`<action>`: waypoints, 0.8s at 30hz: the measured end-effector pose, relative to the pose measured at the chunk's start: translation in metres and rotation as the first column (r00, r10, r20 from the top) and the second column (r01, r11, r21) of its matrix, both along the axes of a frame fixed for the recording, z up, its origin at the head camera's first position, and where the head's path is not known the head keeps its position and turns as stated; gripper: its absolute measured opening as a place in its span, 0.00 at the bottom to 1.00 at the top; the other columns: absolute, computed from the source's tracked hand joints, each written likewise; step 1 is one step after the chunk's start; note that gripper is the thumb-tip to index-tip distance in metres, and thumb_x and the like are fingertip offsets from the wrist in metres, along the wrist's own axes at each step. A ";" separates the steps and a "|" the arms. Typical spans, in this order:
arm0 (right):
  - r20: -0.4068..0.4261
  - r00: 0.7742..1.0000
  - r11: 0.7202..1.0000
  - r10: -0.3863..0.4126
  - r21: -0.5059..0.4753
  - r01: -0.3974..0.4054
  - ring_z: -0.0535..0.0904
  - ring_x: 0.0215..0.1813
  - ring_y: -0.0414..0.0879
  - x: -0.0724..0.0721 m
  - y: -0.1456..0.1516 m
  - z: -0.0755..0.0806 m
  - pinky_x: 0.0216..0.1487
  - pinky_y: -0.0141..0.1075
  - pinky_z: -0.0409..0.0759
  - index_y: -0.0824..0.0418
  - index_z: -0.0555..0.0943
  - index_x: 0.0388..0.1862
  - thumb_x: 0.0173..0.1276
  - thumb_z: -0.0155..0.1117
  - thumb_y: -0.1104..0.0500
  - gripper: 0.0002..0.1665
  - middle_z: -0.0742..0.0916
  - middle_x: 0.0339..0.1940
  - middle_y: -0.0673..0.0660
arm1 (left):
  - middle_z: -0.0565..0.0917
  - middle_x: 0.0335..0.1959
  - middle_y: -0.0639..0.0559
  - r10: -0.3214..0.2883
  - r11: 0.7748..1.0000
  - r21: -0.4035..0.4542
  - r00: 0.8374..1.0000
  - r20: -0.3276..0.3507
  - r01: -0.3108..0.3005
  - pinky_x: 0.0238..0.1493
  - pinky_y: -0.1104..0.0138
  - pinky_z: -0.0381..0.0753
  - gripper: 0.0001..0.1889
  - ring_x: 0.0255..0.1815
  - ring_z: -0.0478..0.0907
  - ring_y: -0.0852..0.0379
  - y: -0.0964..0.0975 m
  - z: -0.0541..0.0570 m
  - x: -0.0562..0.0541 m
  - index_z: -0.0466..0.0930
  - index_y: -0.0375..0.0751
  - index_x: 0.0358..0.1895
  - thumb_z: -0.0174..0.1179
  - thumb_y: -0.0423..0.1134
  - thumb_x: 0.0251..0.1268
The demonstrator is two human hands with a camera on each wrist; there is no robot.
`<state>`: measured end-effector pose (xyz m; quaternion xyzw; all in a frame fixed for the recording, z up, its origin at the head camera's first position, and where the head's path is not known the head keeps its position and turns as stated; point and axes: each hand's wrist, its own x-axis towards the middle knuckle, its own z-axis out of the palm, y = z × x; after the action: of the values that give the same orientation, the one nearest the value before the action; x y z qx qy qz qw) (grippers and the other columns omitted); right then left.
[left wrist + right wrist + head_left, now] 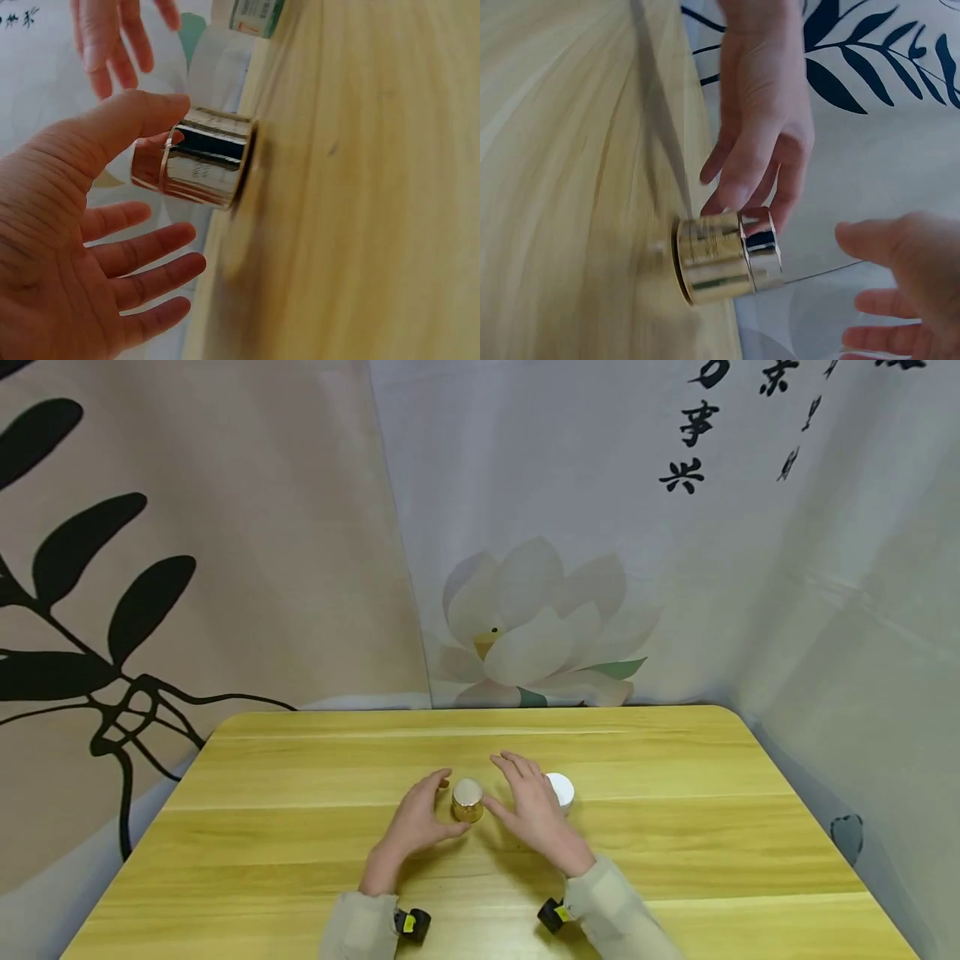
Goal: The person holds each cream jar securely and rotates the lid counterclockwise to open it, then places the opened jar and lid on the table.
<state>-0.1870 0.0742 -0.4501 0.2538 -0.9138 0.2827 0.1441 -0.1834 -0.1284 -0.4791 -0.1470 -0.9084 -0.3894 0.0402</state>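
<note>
A small shiny gold jar [468,803] with a lid stands upright on the wooden table. To its left is my left hand [417,823], thumb in front and fingers spread behind. In the left wrist view the thumb overlaps the edge of the jar [206,159]; whether it touches cannot be told. On the other side my right hand [537,814] hovers with fingers extended. A gap shows between its thumb and the jar [714,259] in the right wrist view. Neither hand grips anything.
Behind the right hand sits a white round-topped container [561,788], partly hidden; its side carries a printed green-and-white label [256,15]. The table [675,835] has rounded back corners and meets a printed cloth backdrop [300,568].
</note>
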 end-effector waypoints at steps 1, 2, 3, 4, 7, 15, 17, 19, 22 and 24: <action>0.008 1.000 0.999 0.010 -0.033 -0.010 0.69 0.62 0.57 -0.001 -0.002 -0.001 0.57 0.53 0.70 0.64 0.71 0.63 0.60 0.68 0.51 0.35 0.75 0.61 0.63 | 0.77 0.49 0.36 -0.002 1.000 0.018 1.000 0.006 0.002 0.51 0.49 0.73 0.44 0.50 0.74 0.40 0.001 -0.001 -0.001 0.65 0.27 0.62 0.76 0.39 0.37; 0.017 1.000 0.998 0.021 -0.066 -0.020 0.70 0.61 0.57 -0.003 -0.003 -0.001 0.58 0.52 0.70 0.64 0.71 0.62 0.59 0.69 0.52 0.34 0.76 0.60 0.63 | 0.78 0.48 0.37 -0.003 0.999 0.032 1.000 0.012 0.003 0.51 0.50 0.74 0.43 0.49 0.75 0.41 0.002 -0.003 -0.002 0.66 0.27 0.61 0.76 0.38 0.37; 0.024 0.999 0.996 0.031 -0.088 -0.028 0.70 0.61 0.56 -0.004 -0.004 -0.002 0.58 0.51 0.71 0.65 0.72 0.61 0.59 0.69 0.53 0.34 0.77 0.59 0.62 | 0.78 0.47 0.38 -0.004 0.999 0.040 1.000 0.016 0.003 0.50 0.51 0.74 0.42 0.48 0.75 0.42 0.003 -0.004 -0.003 0.67 0.26 0.60 0.76 0.37 0.37; 0.039 0.998 0.993 0.040 -0.110 -0.035 0.71 0.61 0.56 -0.005 -0.005 -0.003 0.58 0.49 0.71 0.65 0.72 0.61 0.58 0.69 0.53 0.34 0.77 0.58 0.62 | 0.79 0.46 0.39 -0.004 0.999 0.043 1.000 0.019 0.003 0.50 0.51 0.74 0.41 0.47 0.75 0.42 0.004 -0.005 -0.003 0.68 0.26 0.59 0.76 0.36 0.37; 0.074 0.995 0.987 0.061 -0.151 -0.049 0.71 0.60 0.55 -0.007 -0.008 -0.005 0.57 0.48 0.72 0.66 0.72 0.60 0.58 0.70 0.54 0.34 0.78 0.57 0.61 | 0.79 0.45 0.39 0.006 0.999 0.032 1.000 0.016 -0.007 0.49 0.51 0.74 0.38 0.46 0.75 0.43 0.006 -0.006 -0.005 0.70 0.26 0.56 0.77 0.36 0.36; 0.083 0.992 0.969 0.091 -0.237 -0.069 0.74 0.57 0.55 -0.011 -0.011 -0.011 0.54 0.48 0.74 0.67 0.73 0.58 0.57 0.71 0.56 0.32 0.79 0.54 0.61 | 0.81 0.41 0.43 0.061 0.998 -0.016 0.998 -0.010 -0.061 0.45 0.52 0.70 0.28 0.41 0.73 0.47 0.014 -0.009 -0.010 0.78 0.30 0.48 0.76 0.36 0.37; 0.096 0.990 0.963 0.099 -0.258 -0.071 0.74 0.56 0.55 -0.012 -0.012 -0.012 0.53 0.48 0.75 0.67 0.73 0.58 0.56 0.71 0.56 0.32 0.79 0.54 0.61 | 0.81 0.40 0.45 0.073 0.997 -0.021 0.997 -0.011 -0.074 0.43 0.53 0.69 0.26 0.40 0.72 0.49 0.015 -0.010 -0.011 0.79 0.32 0.46 0.76 0.36 0.37; 0.110 0.988 0.956 0.113 -0.282 -0.078 0.75 0.55 0.55 -0.012 -0.012 -0.012 0.51 0.48 0.75 0.67 0.74 0.58 0.56 0.72 0.57 0.32 0.79 0.54 0.61 | 0.81 0.38 0.46 0.082 0.996 -0.021 0.997 -0.008 -0.083 0.43 0.54 0.68 0.25 0.39 0.72 0.50 0.015 -0.010 -0.012 0.80 0.33 0.44 0.76 0.36 0.37; 0.134 0.982 0.946 0.134 -0.313 -0.086 0.75 0.54 0.55 -0.013 -0.013 -0.014 0.50 0.49 0.76 0.67 0.74 0.57 0.55 0.72 0.58 0.32 0.79 0.54 0.62 | 0.81 0.36 0.47 0.084 0.996 -0.020 0.996 -0.014 -0.085 0.41 0.56 0.67 0.24 0.36 0.70 0.52 0.015 -0.012 -0.012 0.81 0.33 0.42 0.76 0.37 0.37; 0.147 0.978 0.940 0.146 -0.330 -0.091 0.75 0.54 0.56 -0.014 -0.013 -0.015 0.50 0.49 0.76 0.68 0.74 0.57 0.55 0.72 0.58 0.32 0.79 0.54 0.62 | 0.80 0.34 0.48 0.083 0.997 -0.007 0.996 -0.018 -0.083 0.39 0.58 0.67 0.23 0.35 0.70 0.53 0.015 -0.013 -0.012 0.81 0.34 0.40 0.76 0.36 0.36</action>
<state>-0.2009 0.0615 -0.4656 0.2565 -0.8473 0.4566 0.0883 -0.1953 -0.1139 -0.4920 -0.1127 -0.9148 -0.3826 0.0636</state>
